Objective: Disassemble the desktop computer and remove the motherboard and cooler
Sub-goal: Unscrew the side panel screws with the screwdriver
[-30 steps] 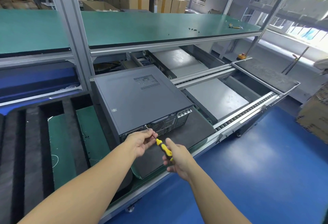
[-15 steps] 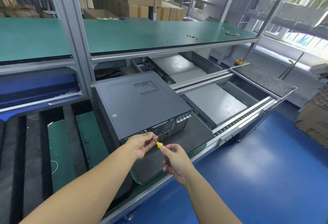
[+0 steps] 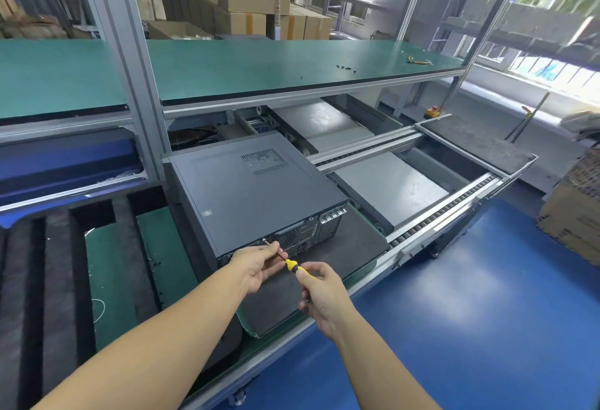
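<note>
A dark grey desktop computer [image 3: 250, 192] lies on its side on a black foam pad [image 3: 350, 247], its rear panel facing me and its cover closed. A screwdriver [image 3: 292, 266] with a yellow and black handle has its tip at the upper edge of the rear panel. My right hand [image 3: 321, 296] grips the handle. My left hand [image 3: 259, 263] pinches the metal shaft near the tip. The motherboard and cooler are hidden inside the case.
A green shelf [image 3: 259, 65] above carries several small black screws [image 3: 345, 68] and a yellow tool [image 3: 417, 60]. Roller rails [image 3: 444, 211] and a black pallet [image 3: 470, 143] lie to the right. Foam strips [image 3: 58, 263] sit left. Cardboard boxes [image 3: 571, 215] stand on the blue floor.
The screwdriver and both hands stay at the rear panel; my right hand has shifted slightly on the handle. The view has tilted up a little.
</note>
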`<move>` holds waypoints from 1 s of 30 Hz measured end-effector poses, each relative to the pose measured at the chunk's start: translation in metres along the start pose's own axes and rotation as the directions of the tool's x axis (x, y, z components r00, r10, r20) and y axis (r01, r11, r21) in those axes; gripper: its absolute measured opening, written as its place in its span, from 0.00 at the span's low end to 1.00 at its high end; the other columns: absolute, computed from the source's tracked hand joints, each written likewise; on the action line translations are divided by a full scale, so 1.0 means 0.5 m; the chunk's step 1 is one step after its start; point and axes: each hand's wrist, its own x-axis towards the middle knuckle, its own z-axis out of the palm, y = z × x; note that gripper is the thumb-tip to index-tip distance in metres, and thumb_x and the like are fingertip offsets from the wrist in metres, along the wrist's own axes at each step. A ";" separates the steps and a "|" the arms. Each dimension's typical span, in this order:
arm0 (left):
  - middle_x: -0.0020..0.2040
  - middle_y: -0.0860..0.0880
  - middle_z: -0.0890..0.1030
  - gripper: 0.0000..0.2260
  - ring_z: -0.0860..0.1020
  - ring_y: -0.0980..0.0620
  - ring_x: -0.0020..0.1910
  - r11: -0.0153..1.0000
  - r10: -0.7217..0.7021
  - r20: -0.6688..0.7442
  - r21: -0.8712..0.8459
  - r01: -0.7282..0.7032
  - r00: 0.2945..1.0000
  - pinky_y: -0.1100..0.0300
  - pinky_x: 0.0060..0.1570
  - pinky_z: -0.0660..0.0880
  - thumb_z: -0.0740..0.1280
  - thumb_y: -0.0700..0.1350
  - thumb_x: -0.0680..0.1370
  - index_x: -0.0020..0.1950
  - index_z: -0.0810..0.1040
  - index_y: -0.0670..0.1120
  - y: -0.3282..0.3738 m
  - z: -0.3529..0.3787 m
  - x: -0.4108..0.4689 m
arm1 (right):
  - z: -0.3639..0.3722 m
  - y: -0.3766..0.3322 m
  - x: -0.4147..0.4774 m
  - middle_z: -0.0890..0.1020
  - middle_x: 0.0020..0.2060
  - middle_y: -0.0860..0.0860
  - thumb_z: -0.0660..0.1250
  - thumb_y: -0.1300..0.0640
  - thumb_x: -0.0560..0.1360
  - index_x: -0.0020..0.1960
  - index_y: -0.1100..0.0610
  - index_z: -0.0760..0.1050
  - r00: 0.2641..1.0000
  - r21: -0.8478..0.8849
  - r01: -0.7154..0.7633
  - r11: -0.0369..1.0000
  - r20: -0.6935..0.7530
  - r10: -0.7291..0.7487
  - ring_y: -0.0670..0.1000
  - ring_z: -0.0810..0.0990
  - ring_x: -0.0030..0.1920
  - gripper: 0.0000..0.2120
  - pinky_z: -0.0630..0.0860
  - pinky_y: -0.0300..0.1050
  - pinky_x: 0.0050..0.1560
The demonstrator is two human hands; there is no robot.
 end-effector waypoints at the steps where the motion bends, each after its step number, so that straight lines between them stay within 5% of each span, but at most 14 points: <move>1: 0.33 0.42 0.83 0.07 0.82 0.51 0.29 1.000 0.005 -0.009 -0.005 -0.005 1.000 0.60 0.32 0.82 0.67 0.36 0.79 0.42 0.78 0.36 0.001 0.001 0.001 | 0.002 -0.001 -0.003 0.71 0.35 0.52 0.68 0.58 0.79 0.56 0.59 0.76 1.000 0.025 -0.021 0.999 0.013 0.020 0.46 0.70 0.28 0.08 0.70 0.40 0.26; 6: 0.41 0.40 0.82 0.05 0.84 0.48 0.34 0.997 0.003 0.008 -0.079 -0.003 1.000 0.58 0.30 0.81 0.61 0.31 0.81 0.50 0.77 0.34 0.003 -0.001 -0.002 | 0.002 0.001 -0.005 0.76 0.31 0.54 0.58 0.52 0.84 0.52 0.61 0.74 0.979 0.139 -0.200 0.970 0.060 0.193 0.48 0.74 0.26 0.13 0.73 0.41 0.25; 10: 0.44 0.39 0.82 0.07 0.84 0.45 0.41 0.993 -0.015 0.057 -0.117 0.022 0.998 0.57 0.32 0.82 0.59 0.33 0.82 0.53 0.77 0.33 0.005 -0.007 -0.004 | 0.006 0.010 0.005 0.75 0.34 0.55 0.60 0.60 0.83 0.55 0.64 0.75 0.991 0.107 -0.131 0.985 0.026 0.129 0.47 0.74 0.28 0.08 0.73 0.41 0.26; 21: 0.37 0.42 0.84 0.09 0.85 0.48 0.35 0.953 -0.011 -0.023 -0.302 0.003 1.000 0.58 0.31 0.81 0.67 0.43 0.81 0.47 0.78 0.37 -0.005 -0.010 0.015 | 0.002 0.012 0.017 0.77 0.49 0.58 0.67 0.69 0.77 0.56 0.62 0.75 1.000 0.089 -0.011 0.996 -0.021 0.013 0.50 0.76 0.38 0.09 0.79 0.42 0.38; 25: 0.44 0.39 0.83 0.10 0.85 0.48 0.35 0.944 0.013 -0.070 -0.327 -0.035 0.997 0.59 0.31 0.81 0.65 0.42 0.81 0.51 0.77 0.35 -0.013 -0.004 0.018 | 0.010 0.008 0.007 0.74 0.41 0.58 0.65 0.60 0.81 0.58 0.70 0.74 0.993 0.164 -0.105 0.981 0.069 0.095 0.52 0.76 0.37 0.13 0.82 0.46 0.44; 30: 0.44 0.40 0.84 0.07 0.85 0.49 0.37 0.950 0.033 -0.076 -0.308 -0.055 0.997 0.60 0.31 0.81 0.64 0.39 0.82 0.51 0.77 0.35 -0.018 -0.004 0.022 | 0.014 -0.003 -0.005 0.78 0.34 0.60 0.53 0.50 0.86 0.53 0.68 0.76 0.971 0.083 -0.208 0.975 0.136 0.196 0.52 0.76 0.30 0.22 0.77 0.43 0.30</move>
